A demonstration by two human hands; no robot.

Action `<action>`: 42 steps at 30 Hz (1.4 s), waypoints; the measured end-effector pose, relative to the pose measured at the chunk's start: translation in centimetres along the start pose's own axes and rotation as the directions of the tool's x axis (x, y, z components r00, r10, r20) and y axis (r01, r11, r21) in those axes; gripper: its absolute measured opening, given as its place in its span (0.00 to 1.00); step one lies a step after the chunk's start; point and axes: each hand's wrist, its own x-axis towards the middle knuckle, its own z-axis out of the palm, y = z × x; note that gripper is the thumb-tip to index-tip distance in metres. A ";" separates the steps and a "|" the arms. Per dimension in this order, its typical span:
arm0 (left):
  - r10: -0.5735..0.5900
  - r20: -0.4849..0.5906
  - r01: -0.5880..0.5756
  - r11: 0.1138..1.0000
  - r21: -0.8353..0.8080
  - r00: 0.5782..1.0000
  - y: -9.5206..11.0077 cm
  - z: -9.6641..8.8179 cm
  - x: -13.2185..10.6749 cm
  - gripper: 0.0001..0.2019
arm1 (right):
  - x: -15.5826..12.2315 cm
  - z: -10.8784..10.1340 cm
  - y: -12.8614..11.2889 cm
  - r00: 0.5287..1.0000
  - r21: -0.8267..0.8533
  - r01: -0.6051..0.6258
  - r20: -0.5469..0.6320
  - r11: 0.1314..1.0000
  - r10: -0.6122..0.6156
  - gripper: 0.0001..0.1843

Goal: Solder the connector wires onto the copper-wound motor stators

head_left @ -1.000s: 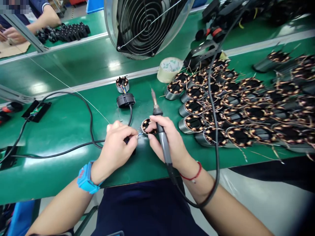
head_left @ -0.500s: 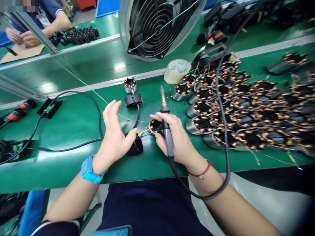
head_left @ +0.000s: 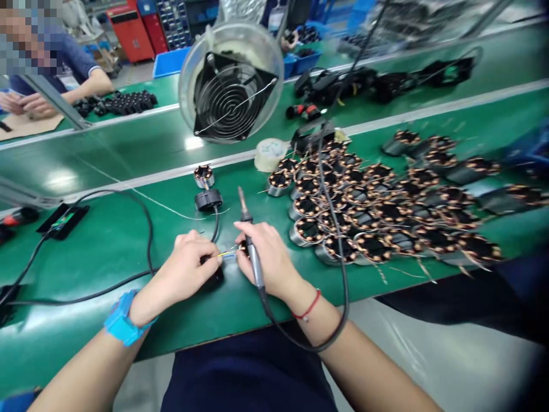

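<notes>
My right hand (head_left: 272, 257) is closed round a soldering iron (head_left: 254, 257), its metal tip pointing up and away from me. The thumb and fingers of that hand also close about a small motor stator (head_left: 242, 249), mostly hidden by them. Yellow and blue wires (head_left: 228, 254) run from the stator to the fingertips of my left hand (head_left: 184, 268), which is pinched shut on them. Partly hidden under the left hand is a black round cap (head_left: 215, 280). Just beyond my hands, a black cap with a cable (head_left: 208, 199) sits against another stator (head_left: 203, 176).
Many copper-wound stators (head_left: 364, 217) stand close together on the right of the green bench (head_left: 107, 240). A round fan (head_left: 231, 103) and a tape roll (head_left: 271, 154) are beyond. Black cables (head_left: 146, 223) and an open circuit box (head_left: 64, 220) lie left. Another person's hands (head_left: 34, 106) work across.
My left hand has gone from open, fingers spread, to pinching the wires. My right hand still holds the iron and stator. The view has shifted, showing more of the far bench and right side.
</notes>
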 end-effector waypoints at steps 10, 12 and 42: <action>0.084 -0.062 -0.081 0.996 0.043 0.995 1.7 0.5 0.9 0.14 | -0.3 -0.7 -0.1 0.999 -0.027 0.025 0.043 0.999 -0.024 0.28; 0.049 -0.017 -0.050 0.996 -0.078 0.999 1.6 0.6 1.1 0.17 | -0.3 -0.8 -0.1 0.998 -0.042 0.023 0.052 0.999 -0.021 0.28; -0.189 0.116 0.214 0.667 -0.714 0.975 0.2 0.7 2.9 0.11 | -0.4 -0.2 0.5 0.989 0.125 -0.099 -0.099 0.987 0.112 0.21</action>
